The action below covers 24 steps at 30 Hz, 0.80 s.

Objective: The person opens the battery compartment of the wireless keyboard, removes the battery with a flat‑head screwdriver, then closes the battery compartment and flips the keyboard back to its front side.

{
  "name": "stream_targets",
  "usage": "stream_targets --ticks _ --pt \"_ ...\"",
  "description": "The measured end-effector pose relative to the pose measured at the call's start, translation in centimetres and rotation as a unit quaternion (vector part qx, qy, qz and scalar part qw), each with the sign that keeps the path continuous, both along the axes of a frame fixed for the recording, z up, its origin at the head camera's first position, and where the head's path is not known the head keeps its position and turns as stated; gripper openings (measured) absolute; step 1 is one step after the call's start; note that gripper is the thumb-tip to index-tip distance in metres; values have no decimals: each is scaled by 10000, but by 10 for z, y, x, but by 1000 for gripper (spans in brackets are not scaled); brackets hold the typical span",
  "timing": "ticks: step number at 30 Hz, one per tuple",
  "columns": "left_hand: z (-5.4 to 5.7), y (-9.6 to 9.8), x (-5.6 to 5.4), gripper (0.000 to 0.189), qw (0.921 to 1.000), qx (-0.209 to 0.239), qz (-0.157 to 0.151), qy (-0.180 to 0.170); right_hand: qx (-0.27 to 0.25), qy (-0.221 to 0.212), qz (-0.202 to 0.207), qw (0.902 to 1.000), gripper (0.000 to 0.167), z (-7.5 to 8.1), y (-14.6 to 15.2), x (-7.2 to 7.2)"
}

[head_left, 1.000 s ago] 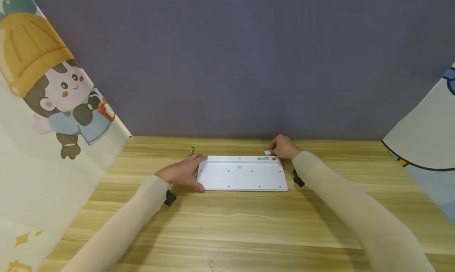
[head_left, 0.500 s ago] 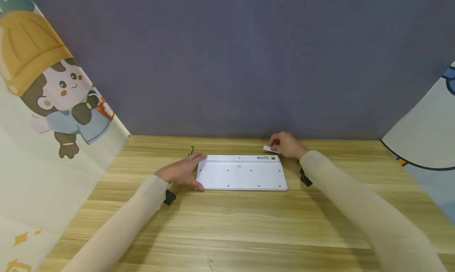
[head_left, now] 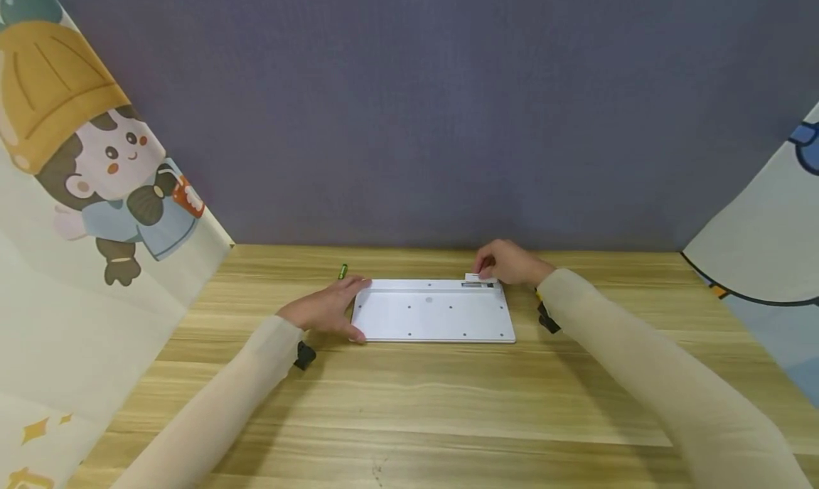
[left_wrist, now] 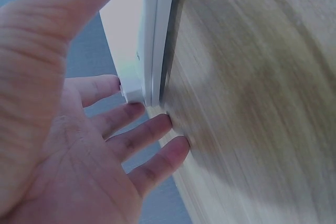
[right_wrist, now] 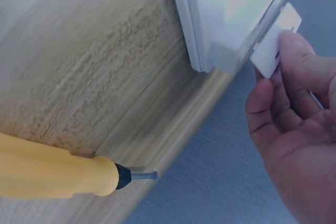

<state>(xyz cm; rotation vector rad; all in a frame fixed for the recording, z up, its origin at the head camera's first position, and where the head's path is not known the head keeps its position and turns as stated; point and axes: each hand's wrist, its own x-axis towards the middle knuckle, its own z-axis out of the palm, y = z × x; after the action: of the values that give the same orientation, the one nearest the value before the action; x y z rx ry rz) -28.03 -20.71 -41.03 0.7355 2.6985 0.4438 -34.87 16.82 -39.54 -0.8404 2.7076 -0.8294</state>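
A white keyboard (head_left: 429,318) lies underside up on the table, with small screws across its back. My left hand (head_left: 329,308) holds its left end, thumb at the near edge and index finger at the far edge; in the left wrist view the outer fingers (left_wrist: 157,161) are spread beyond the corner. My right hand (head_left: 508,263) pinches a small white battery cover (right_wrist: 275,40) between thumb and fingers. The cover is right at the open battery slot (head_left: 476,285) near the keyboard's far right corner. Part of the cover is hidden behind the thumb.
A small green cylinder (head_left: 343,271), like a battery, lies beyond my left hand. A yellow-handled screwdriver (right_wrist: 58,169) with a metal tip lies on the table (head_left: 409,411) near my right wrist. A grey wall panel (head_left: 435,119) borders the table's far edge.
My right hand first lifted the cover a little away from the slot, turning it, then brought it left and down over the slot. My left hand has stayed on the keyboard.
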Motion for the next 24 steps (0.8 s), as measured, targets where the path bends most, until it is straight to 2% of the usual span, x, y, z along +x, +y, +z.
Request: stream_targets --ticks 10,24 --pt "0 -1 0 111 10000 -32 -16 20 107 -148 277 9994 6 0 -6 3" --pt "1 -1 2 112 10000 -64 3 10 225 -319 153 9991 6 3 -12 4"
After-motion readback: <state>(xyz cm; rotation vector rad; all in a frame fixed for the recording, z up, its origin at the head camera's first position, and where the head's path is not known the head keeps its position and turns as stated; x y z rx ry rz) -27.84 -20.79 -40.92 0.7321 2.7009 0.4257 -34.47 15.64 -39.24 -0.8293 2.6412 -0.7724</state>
